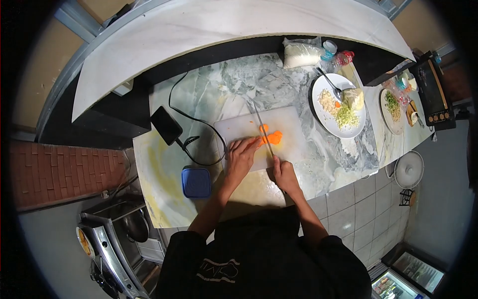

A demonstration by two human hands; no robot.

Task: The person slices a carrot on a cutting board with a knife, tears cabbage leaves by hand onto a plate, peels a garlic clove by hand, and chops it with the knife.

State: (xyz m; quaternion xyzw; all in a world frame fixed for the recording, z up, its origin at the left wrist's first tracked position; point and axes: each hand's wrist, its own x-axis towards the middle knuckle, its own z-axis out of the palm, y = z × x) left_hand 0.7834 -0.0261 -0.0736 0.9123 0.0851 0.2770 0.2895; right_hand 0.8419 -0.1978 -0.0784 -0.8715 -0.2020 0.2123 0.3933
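My right hand [285, 175] is wrapped round the handle of a long kitchen knife [262, 124]. Its blade points away from me across a white cutting board [294, 119]. Pressed down on the board, my left hand [243, 157] has its fingertips at a piece of carrot [259, 142] beside the blade; how much carrot lies under the fingers is hidden. Orange carrot slices [275, 137] lie just right of the knife, and a few more are near the blade's far side.
A white plate [322, 119] with chopped vegetables and a spoon [328, 81] stands at right. Behind it are a bag of white powder or grains [302, 54] and a plastic bottle [342, 59]. A phone [167, 125] with a cable and a blue-lidded box [196, 183] lie at left.
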